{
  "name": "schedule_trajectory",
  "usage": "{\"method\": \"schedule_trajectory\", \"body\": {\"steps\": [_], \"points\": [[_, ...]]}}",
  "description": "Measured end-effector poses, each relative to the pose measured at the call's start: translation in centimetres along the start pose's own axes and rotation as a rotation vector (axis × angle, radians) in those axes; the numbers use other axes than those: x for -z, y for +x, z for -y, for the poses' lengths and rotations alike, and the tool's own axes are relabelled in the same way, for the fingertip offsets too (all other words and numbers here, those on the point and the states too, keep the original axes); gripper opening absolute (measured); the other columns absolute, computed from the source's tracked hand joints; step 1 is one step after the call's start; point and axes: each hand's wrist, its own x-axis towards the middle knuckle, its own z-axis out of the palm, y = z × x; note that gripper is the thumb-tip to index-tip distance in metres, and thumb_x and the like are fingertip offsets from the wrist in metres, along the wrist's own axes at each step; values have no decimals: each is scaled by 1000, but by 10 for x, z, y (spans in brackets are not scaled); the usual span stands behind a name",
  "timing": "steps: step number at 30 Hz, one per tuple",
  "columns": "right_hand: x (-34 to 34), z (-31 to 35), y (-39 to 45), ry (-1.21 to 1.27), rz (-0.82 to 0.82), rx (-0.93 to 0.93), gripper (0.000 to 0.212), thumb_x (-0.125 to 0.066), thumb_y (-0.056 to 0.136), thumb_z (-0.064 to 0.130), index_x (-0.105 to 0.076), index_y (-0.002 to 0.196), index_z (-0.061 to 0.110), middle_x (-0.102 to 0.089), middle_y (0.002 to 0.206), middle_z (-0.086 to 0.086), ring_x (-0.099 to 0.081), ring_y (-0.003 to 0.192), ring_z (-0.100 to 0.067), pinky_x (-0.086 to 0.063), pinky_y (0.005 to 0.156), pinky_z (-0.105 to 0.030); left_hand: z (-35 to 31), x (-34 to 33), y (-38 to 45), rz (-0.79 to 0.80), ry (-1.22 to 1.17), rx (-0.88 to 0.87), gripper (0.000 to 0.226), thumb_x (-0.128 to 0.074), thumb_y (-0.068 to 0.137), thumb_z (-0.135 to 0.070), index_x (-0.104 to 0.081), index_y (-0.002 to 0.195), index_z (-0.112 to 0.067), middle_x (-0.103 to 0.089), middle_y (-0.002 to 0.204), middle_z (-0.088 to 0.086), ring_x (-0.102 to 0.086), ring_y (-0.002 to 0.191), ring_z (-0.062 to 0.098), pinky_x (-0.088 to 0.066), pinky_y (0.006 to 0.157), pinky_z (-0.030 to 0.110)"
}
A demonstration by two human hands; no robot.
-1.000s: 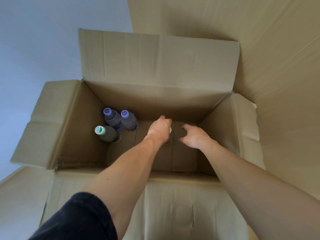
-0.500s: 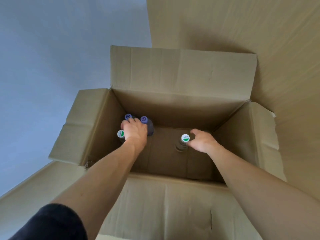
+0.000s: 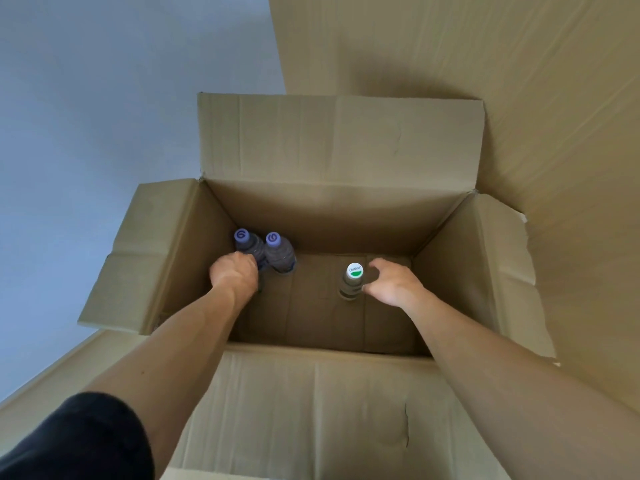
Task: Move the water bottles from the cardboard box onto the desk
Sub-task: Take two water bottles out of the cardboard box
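Cardboard box (image 3: 166, 258), 2 purple-cap bottles (image 3: 273, 252) far-left corner, left hand (image 3: 235, 275) fingers curled, grip unclear, right hand (image 3: 393, 282) fingers spread beside green-cap bottle (image 3: 352, 280).

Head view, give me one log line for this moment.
left hand inside cardboard box, grip hidden | right hand open beside green-capped bottle | desk unseen

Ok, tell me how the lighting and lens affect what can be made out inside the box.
Head view: the cardboard box interior lies in shadow, so the two purple-capped bottles read dark; the white-and-green cap stands out brightly; the wide-angle lens stretches the forearms and flaps at the edges; the left hand looks slightly soft; no glare.
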Motion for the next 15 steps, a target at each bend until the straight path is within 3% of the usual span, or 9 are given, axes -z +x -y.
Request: {"method": "schedule_trajectory", "body": {"steps": [4, 7, 11, 15], "points": [[1, 0, -2, 16, -10, 0, 70, -68, 93, 30, -35, 154, 24, -43, 155, -6, -42, 141, -29, -41, 110, -38, -12, 5, -2, 31, -146, -11, 33, -54, 101, -18, -55, 133, -10, -59, 133, 11, -61, 121, 29, -53, 92, 37], [2, 3, -3, 26, -12, 6, 69, -69, 92, 30, -36, 153, 24, -45, 153, -6, -44, 140, -28, -42, 108, -37, -17, -2, -3, 218, -217, -51, 59, -77, 86, -39, -55, 132, -10, -61, 133, 9, -60, 122, 27, -51, 96, 34], [2, 4, -2, 40, -21, 19, 68, -70, 93, 29, -37, 153, 24, -46, 152, -6, -45, 139, -28, -43, 105, -36, -19, -12, -1, 372, -93, -153, 69, -82, 83, -32, -51, 140, -11, -60, 138, 8, -61, 122, 23, -51, 96, 29], [7, -1, 1, 51, -21, 1, 69, -68, 93, 29, -36, 153, 25, -44, 154, -5, -44, 139, -28, -43, 106, -38, -16, -12, 6, 387, -36, -286, 67, -83, 81, -26, -54, 142, -18, -62, 137, 6, -60, 123, 24, -48, 103, 32]]}}
